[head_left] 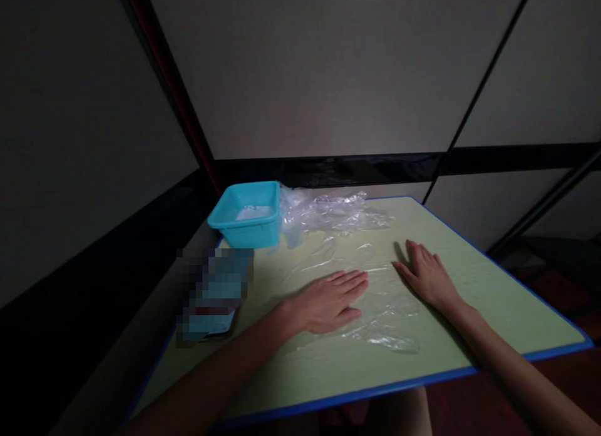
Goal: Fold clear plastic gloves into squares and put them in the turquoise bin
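Observation:
A thin, clear plastic bag [389, 342] lies spread over the middle of the table, wrinkled at its near right part and with loops toward the far side. My left hand [331, 301] rests flat on it, palm down, fingers stretched to the right. At the bag's right side is my right hand [427, 274], its fingers partly spread and the thumb reaching toward the plastic. Nothing shows in its grasp. Whether the right thumb touches the bag I cannot tell.
A turquoise plastic basin [251, 233] with something white inside stands at the back left. Beside it lies a heap of crumpled clear plastic [338, 211]. A blurred-out flat object [216, 298] is at the left edge. The pale green table [507, 311] has blue edging; cabinet panels rise behind.

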`<state>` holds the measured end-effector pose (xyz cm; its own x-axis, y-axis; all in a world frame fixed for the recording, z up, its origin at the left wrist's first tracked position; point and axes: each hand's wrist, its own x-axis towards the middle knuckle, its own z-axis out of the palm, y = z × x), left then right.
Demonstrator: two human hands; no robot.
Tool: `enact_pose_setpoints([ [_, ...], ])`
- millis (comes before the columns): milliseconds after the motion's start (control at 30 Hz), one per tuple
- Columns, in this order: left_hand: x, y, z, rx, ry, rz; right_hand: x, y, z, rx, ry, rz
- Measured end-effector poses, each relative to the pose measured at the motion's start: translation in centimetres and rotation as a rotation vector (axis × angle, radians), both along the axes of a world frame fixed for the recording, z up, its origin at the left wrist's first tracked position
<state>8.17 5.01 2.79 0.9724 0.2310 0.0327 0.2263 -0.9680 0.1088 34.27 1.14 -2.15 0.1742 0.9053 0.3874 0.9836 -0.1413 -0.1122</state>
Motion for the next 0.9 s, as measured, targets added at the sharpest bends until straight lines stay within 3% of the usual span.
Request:
enact_pose_setpoints([
  [433, -4.4, -0.9, 0.3, -0.064, -0.014, 0.134, 0.2, 0.1, 0.0, 0.022, 0.062, 0.033],
  [600, -2.8, -1.0, -0.5, -0.028, -0.016, 0.206, 0.5, -0.3, 0.3, 0.145, 0.229, 0.079],
  [767, -0.4, -1.0, -1.4, -0.027, -0.025, 0.238, -0.1, -1.6, 0.6, 0.105, 0.256, 0.107],
  [900, 0.1, -0.9, -1.5, -0.015, -0.041, 0.245, -0.4, -2.2, 0.7, 0.083, 0.226, 0.078],
])
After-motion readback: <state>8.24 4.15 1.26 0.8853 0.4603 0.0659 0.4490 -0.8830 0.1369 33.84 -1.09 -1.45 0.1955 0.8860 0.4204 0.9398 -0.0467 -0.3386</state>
